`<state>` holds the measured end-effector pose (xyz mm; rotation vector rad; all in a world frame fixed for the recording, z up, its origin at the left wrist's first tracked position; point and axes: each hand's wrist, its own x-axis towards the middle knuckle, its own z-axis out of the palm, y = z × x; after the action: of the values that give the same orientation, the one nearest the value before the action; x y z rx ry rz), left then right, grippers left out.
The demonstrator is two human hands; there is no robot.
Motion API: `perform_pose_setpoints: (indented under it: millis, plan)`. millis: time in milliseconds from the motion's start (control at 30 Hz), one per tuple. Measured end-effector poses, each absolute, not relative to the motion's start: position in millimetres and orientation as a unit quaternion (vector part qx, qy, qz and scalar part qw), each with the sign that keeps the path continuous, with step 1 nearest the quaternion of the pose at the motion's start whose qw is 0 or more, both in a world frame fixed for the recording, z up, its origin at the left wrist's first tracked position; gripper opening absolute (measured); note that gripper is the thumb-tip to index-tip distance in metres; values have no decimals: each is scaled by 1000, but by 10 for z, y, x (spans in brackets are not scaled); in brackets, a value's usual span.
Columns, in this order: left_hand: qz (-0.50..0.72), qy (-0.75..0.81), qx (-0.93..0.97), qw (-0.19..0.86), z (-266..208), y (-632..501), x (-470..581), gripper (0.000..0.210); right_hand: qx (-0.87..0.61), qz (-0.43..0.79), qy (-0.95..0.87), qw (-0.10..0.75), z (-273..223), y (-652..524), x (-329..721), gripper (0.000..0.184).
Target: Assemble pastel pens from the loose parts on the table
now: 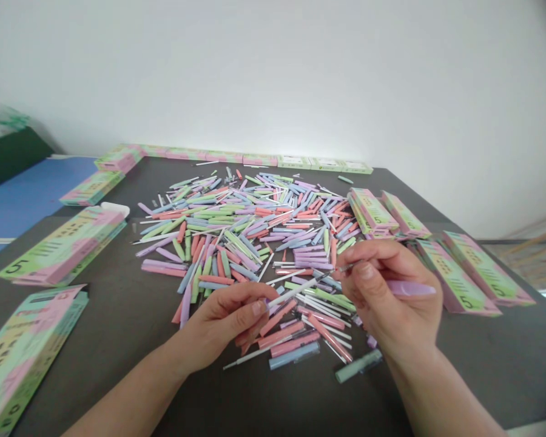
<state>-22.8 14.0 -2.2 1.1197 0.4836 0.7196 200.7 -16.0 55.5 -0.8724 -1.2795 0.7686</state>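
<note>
My left hand (234,315) is closed, finger and thumb pinching a white pen refill (295,292) with a bit of purple at the fingertips. The refill's dark tip points toward my right hand (391,291). That hand is closed too, with a purple pen barrel (412,288) lying across its palm and sticking out behind the thumb. Between its thumb and forefinger is a small greyish piece (347,266), too blurred to name. Below the hands lie red pen barrels (287,334), a blue pen barrel (294,356) and a green pen barrel (358,366) on the dark table.
A wide heap of pastel pen parts (236,212) and white refills covers the table's middle. Printed boxes (61,243) stand at the left, more boxes (455,276) at the right, and a row of boxes (259,159) along the back wall. A dark bin (13,155) sits far left on a blue surface.
</note>
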Motion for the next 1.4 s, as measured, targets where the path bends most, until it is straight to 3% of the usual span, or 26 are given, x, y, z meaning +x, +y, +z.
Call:
perform_pose_setpoints:
  millis: [500,800,1400]
  plan:
    - [333,229,505,763,-24,135,-220,27,-418,339,-564,626,635,-199,2013,7]
    - [325,240,515,756,-33,135,-234,28,-444,279,-628,575,623,-187,2021,5]
    - [251,281,588,715,147,111,-184,40,-393,453,-581,550,475,-68,2005,6]
